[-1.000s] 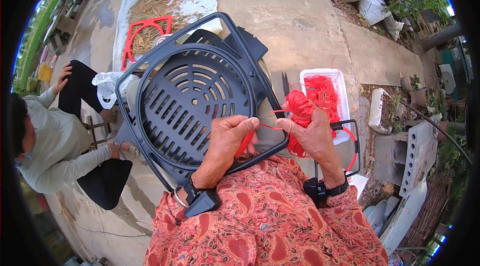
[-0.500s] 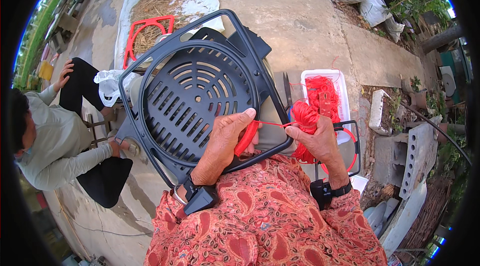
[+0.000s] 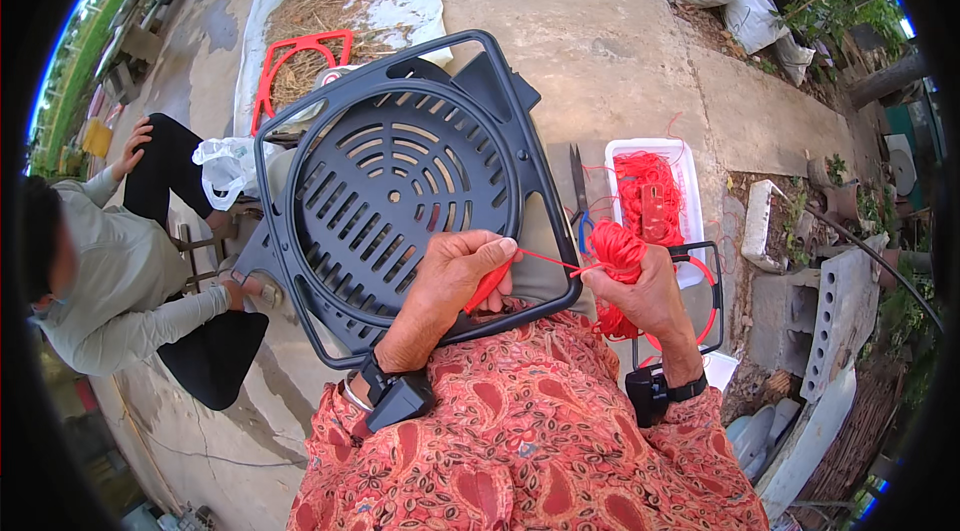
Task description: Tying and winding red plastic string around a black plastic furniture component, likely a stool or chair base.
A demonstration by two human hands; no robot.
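I'm watching the left hand (image 3: 452,276) pinching red cord (image 3: 545,257) at the near side of a dark slotted plastic frame (image 3: 395,196), while the right hand (image 3: 648,295) is gripping a red skein (image 3: 617,247) just beside it.

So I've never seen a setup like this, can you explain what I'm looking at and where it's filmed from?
There's no machine: these are a person's bare hands, seen from a fisheye camera worn on their head, so straight edges bend. A dark device is strapped at each wrist. The left hand pinches a red strand; the right hand holds a bundle of red cord. In front is a dark slotted plastic frame. Toward the right are blue-handled scissors and a white tray of more red cord.
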